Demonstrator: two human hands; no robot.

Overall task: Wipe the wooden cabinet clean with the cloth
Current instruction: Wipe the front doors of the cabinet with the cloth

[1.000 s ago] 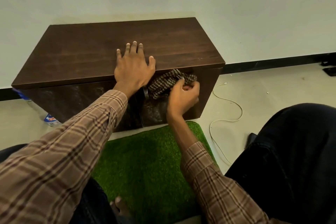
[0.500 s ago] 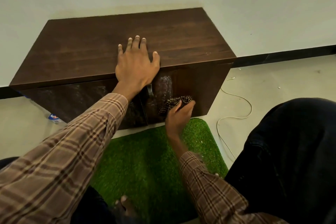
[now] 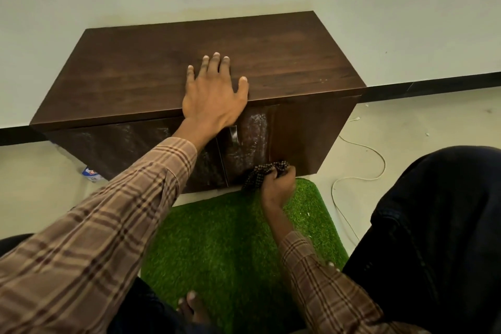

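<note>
A low dark wooden cabinet point(image 3: 271, 57) stands on the floor against the white wall. My left hand point(image 3: 212, 95) lies flat on its top near the front edge, fingers spread. My right hand point(image 3: 278, 188) is shut on a bunched checked cloth point(image 3: 264, 172) and presses it against the bottom of the right door. That door point(image 3: 252, 141) shows streaky smears beside a metal handle point(image 3: 233, 137). The strip of door right of the smears looks plain and dark.
A green artificial-grass mat point(image 3: 233, 238) lies in front of the cabinet. A white cable point(image 3: 360, 168) loops on the floor to the right. A plastic bottle point(image 3: 90, 173) pokes out at the cabinet's left foot. My dark-trousered knee point(image 3: 439, 225) fills the right.
My right hand has dragged the cloth down the right door, from under the top edge to the bottom. The left hand has stayed on the top. The camera has shifted a little.
</note>
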